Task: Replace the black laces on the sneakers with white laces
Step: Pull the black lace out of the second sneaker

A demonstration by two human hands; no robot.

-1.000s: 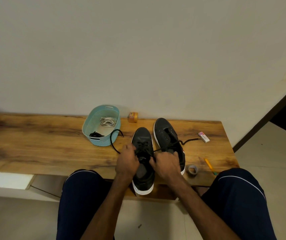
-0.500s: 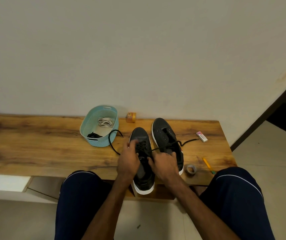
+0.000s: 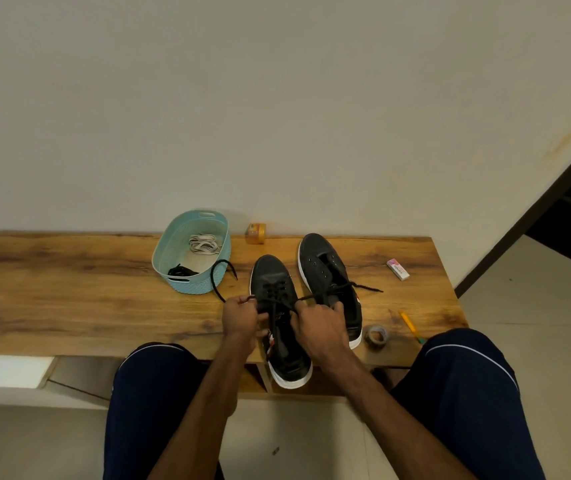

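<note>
the left hand (image 3: 242, 315) and the right hand (image 3: 318, 325) each pinched a run of the black lace (image 3: 367, 288), a thin woven cord, just above the tongue of the near sneaker (image 3: 270, 271). that shoe, black fabric with a white rubber sole, lay toe-away on the long wooden desk (image 3: 69, 271) with its heel over the front edge. the lace's left tail looped out towards the oval teal plastic basket (image 3: 201, 287). its right tail lay across the far sneaker (image 3: 315, 251), of the same make, whose eyelets showed bare. the lower crossings on the near sneaker were threaded, so the step looked to be the unlacing, with the re-lacing in white not yet begun.

to do it well, it seemed best to slacken one crossing at a time from the top and draw each side out evenly. hauling on one tail would likely bunch the tongue and jam the lace tip in an eyelet. one hand might better steady the shoe, since the overhanging heel could tip it off the desk. the freed lace belonged in the basket beside the other black lace (image 3: 181, 271) coiled there. it should be laid apart from the bundled white laces (image 3: 202, 244) at the basket's far end, which lay untouched.
</note>
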